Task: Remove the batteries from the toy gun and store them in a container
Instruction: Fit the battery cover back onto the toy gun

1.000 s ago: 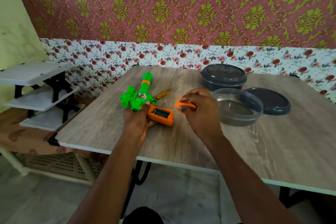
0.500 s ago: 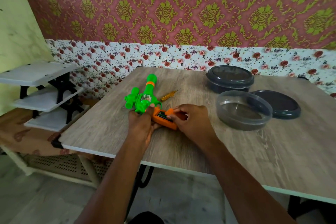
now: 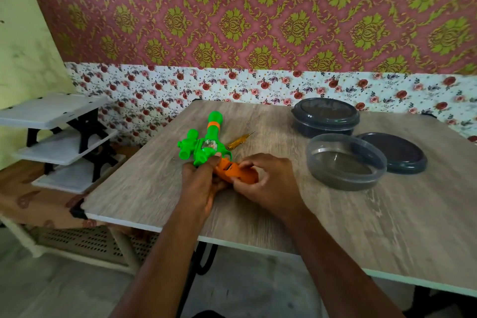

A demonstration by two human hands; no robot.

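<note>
right grip (image 3: 268, 183) now clasps toy gun (image 3: 206, 147) handle; orange cover (image 3: 233, 171) seemingly back on.

Pretty soft, even light here, medium bright, no hard shadows, just a faint dark patch on the table (image 3: 335, 227) tucked under the right hand (image 3: 268, 183). There's a pale sheen on the wood out toward 4 o'clock and a small glint inside the clear container (image 3: 335, 178). The wide lens bows the floral wallpaper border (image 3: 258, 85) and the table edge toward 3 and 9 o'clock, and the shelf (image 3: 51, 111) at 9 o'clock plus the floor (image 3: 64, 292) around 7 o'clock look smeary and soft.
</note>
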